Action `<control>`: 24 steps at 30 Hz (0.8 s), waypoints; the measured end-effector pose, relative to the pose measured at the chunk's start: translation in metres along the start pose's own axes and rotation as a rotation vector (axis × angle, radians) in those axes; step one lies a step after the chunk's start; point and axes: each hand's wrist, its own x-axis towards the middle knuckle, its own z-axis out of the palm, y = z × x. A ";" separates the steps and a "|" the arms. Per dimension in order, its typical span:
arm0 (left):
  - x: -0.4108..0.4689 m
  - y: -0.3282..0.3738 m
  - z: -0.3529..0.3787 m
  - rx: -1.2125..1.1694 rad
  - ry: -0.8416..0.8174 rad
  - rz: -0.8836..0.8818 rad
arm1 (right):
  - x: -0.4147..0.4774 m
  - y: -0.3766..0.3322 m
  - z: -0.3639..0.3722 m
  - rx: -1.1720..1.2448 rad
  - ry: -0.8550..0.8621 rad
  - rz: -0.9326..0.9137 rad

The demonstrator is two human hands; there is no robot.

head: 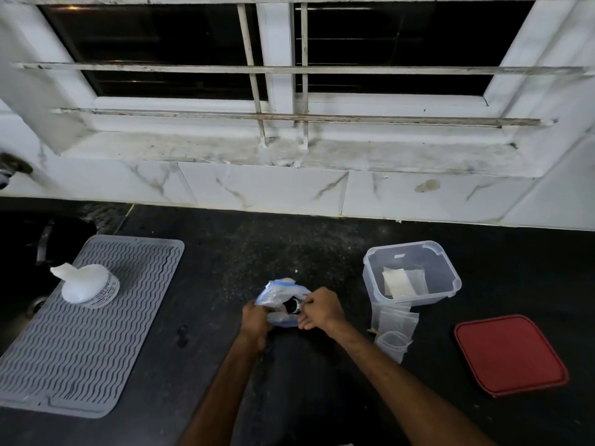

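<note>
Countertop (289, 246) dark and speckled below a barred window (161, 53); left hand (256, 320) and right hand (320, 310) grip a crumpled, blue-edged clear bag (279, 292)

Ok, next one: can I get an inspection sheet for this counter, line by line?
Surface: black counter, speckled, a few pale crumbs.
Job's things: bag held mid-counter, with a small dark round item inside; too small to identify.
Clutter: grey mat on the left with a wipes tub on it; clear box, open, holding pale packets; spare bags in front of the box; red lid flat on the right.
Hands: left hand and right hand both grip the bag.
Cables: nothing seen.
Surroundings: tiled wall; barred window, dark outside; stained sill.
</note>
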 end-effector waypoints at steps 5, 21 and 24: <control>0.001 0.001 0.004 -0.058 0.064 0.019 | -0.011 -0.005 -0.007 0.178 0.011 0.012; -0.034 -0.012 -0.009 -0.038 -0.004 0.081 | -0.025 0.007 -0.021 0.002 0.090 -0.268; -0.040 -0.013 -0.006 -0.011 -0.018 0.093 | -0.024 0.008 -0.014 -0.166 0.173 -0.362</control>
